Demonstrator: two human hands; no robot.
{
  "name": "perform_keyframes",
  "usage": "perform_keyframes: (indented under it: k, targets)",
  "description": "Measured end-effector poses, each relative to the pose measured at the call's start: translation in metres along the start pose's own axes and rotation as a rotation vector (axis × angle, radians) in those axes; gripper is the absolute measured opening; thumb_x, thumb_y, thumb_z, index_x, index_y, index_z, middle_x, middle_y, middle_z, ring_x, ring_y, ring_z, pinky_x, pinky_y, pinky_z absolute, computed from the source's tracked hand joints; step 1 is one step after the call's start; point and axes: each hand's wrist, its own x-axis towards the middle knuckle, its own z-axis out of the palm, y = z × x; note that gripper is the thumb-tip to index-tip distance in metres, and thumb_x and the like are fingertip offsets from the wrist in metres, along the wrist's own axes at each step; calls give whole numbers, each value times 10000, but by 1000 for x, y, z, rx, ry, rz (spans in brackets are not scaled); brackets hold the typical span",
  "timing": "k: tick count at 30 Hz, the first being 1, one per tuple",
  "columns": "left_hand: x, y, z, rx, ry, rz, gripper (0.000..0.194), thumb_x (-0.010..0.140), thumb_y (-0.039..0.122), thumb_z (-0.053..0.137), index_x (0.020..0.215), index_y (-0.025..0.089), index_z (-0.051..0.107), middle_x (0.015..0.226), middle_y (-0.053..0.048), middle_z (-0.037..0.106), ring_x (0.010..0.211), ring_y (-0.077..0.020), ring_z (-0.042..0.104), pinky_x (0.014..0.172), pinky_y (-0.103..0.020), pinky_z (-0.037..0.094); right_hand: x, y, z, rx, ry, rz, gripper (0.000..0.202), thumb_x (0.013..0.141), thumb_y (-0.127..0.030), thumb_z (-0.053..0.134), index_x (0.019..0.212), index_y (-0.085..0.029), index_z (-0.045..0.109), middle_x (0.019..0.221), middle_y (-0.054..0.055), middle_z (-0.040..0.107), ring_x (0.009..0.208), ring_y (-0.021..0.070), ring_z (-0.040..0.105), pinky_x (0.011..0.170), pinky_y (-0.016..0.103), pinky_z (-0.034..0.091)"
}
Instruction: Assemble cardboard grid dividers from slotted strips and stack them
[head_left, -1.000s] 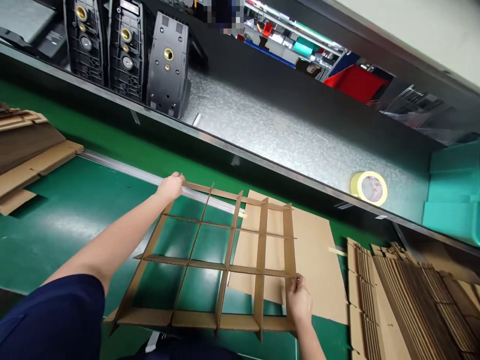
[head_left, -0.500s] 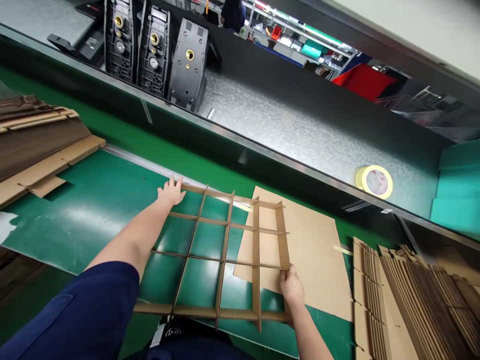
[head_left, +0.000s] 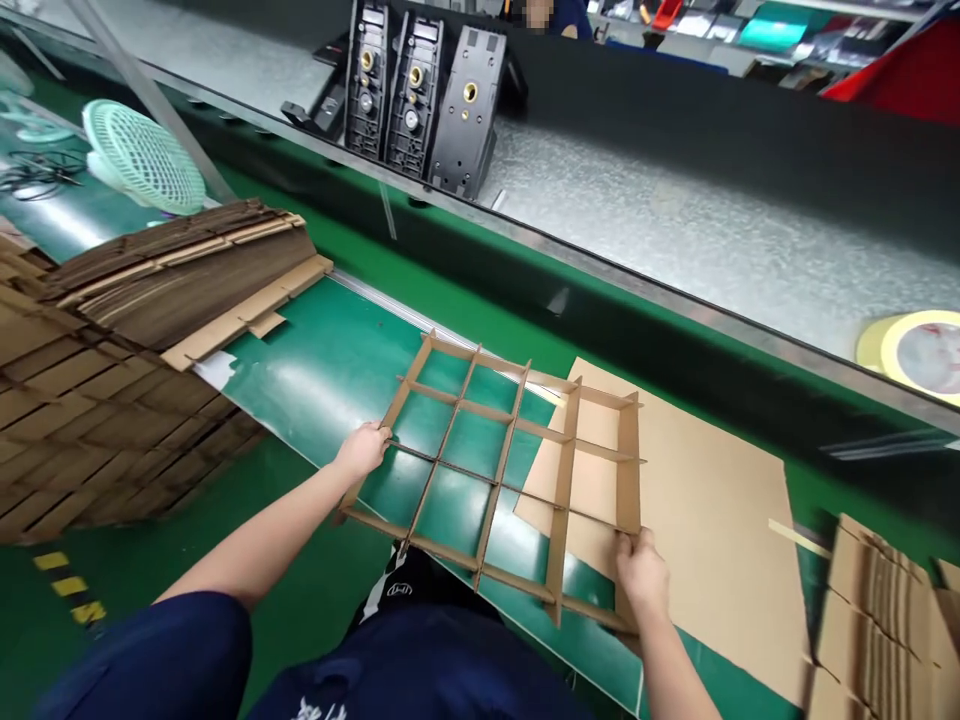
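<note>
A cardboard divider grid (head_left: pixel 501 447), made of interlocked strips, spans the space between my two hands. My left hand (head_left: pixel 363 452) is closed round its left outer strip. At the opposite side my right hand (head_left: pixel 643 573) grips the right outer strip, with the fingertips partly hidden behind the cardboard. Beneath the grid are the green tabletop (head_left: pixel 315 370) and a flat cardboard sheet (head_left: pixel 712 520), which the grid's right part overlaps in view. Whether the grid touches the table I cannot tell.
Stacked cardboard strips (head_left: pixel 225 290) lie at the left, above more piled cardboard (head_left: pixel 112 430). Another stack (head_left: pixel 870 620) is at the right. Behind runs a conveyor (head_left: pixel 645 200) bearing black plastic housings (head_left: pixel 465 120) and a yellow tape roll (head_left: pixel 885 345). A fan (head_left: pixel 146 160) stands far left.
My left hand has come from the grid's far left corner down to the middle of its left side and closed on it. The view has swung left. My right hand keeps its hold.
</note>
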Motion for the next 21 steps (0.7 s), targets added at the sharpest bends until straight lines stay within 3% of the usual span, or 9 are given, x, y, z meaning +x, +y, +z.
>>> perform_keyframes:
  k: [5, 11, 16, 21]
  targets:
    - [-6, 5, 2, -17, 15, -28, 325, 880, 171, 442, 1116, 195, 665, 1148, -120, 632, 1095, -233, 597, 914, -309, 481, 7, 1, -10, 0, 31, 18, 388, 971, -407, 253, 1168, -140, 454, 842, 128, 673, 831, 272, 675, 726, 340, 477]
    - [-45, -1, -10, -9, 61, -82, 335, 877, 153, 421, 1110, 173, 661, 1120, -128, 641, 1051, -243, 619, 876, -327, 499, 17, -18, -33, 21, 75, -77, 353, 970, -393, 279, 1144, -151, 467, 853, 119, 674, 839, 264, 671, 712, 321, 468]
    - [-99, -23, -29, -21, 141, -187, 319, 874, 161, 425, 1064, 190, 680, 1081, -114, 660, 1039, -236, 624, 888, -322, 495, 19, -66, -49, 12, 108, -218, 318, 969, -364, 293, 1115, -152, 479, 846, 113, 671, 831, 257, 667, 698, 311, 455]
    - [-179, -69, -48, 11, 249, -347, 354, 881, 188, 391, 1072, 182, 689, 1102, -124, 657, 1033, -264, 632, 864, -356, 511, -4, -143, -53, 65, 116, -430, 262, 966, -322, 300, 1089, -173, 477, 834, 90, 668, 812, 230, 667, 696, 297, 451]
